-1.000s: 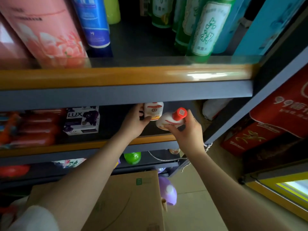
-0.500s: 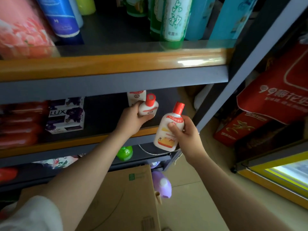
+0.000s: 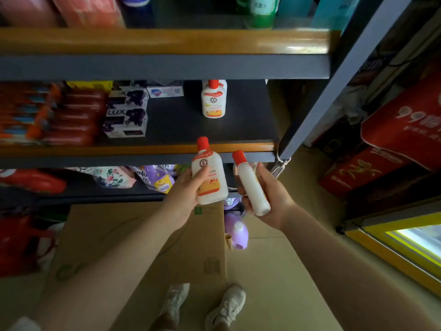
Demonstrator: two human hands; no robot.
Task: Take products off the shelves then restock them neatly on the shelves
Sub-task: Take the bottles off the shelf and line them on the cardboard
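Below the middle shelf edge: both hands hold one bottle each, out in front of the rack, off the shelf.
left hand [image 3: 183, 187]: fingers and thumb wrapped round a white plastic lotion bottle with red cap and orange-yellow label [image 3: 208, 174]; bottle near upright, label facing camera, cap overlapping the shelf's front lip in view.
right hand [image 3: 269, 189]: palm up, fingers curled under a second white red-capped bottle seen edge-on [image 3: 250, 185]; tilted, cap pointing up-left, base toward the wrist. Label not visible.
bottles: close side by side, small gap between them, not touching.
middle shelf [image 3: 186, 126]: dark board with orange-wood front strip on a grey steel frame.
on shelf: a third white red-capped bottle standing upright [image 3: 213, 99] toward the back, with another like it partly hidden just behind. Well apart from the held ones.
shelf left: stacked purple-and-white LUX soap boxes [image 3: 126, 118], a small white-blue soap box [image 3: 164, 91] behind them, red packs [image 3: 69, 115] further left, blurred.
lower shelf: purple bottle with yellow label [image 3: 158, 179], floral pouch [image 3: 112, 176], blurred.
floor: brown cardboard box [image 3: 143, 240] under the left forearm, lilac jug [image 3: 236, 231] at its right edge, two white sneakers [image 3: 202, 304] at bottom.
right side: red printed cartons [image 3: 401, 134] beside the rack post.
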